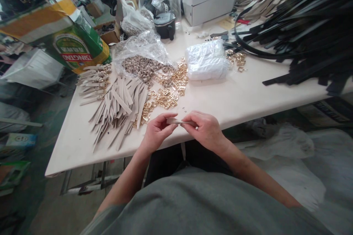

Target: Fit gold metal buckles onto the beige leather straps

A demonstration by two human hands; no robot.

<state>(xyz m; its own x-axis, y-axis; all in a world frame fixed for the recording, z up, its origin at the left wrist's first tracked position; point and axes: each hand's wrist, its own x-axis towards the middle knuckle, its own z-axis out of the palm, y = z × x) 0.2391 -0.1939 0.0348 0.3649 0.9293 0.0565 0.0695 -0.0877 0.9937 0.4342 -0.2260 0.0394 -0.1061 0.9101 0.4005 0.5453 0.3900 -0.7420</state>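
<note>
Between my two hands, over the table's front edge, is a short beige strap [173, 120]. My left hand [159, 131] pinches its left end between thumb and fingers. The other end is gripped by the thumb and fingers of my right hand [205, 128]. Left of my hands lies a loose heap of beige straps [118, 104]. Gold buckles [165, 97] are scattered just beyond my left hand. Behind them, small beige loops [140, 67] spill from a clear plastic bag [146, 46].
A plastic-wrapped white bundle [206, 60] sits mid-table. Long black straps [303, 25] pile up at the right. At the back stand a dark lidded mug [164, 25], a glass bottle [174, 2] and a white box [212, 0]. A green carton [79, 40] stands at the left.
</note>
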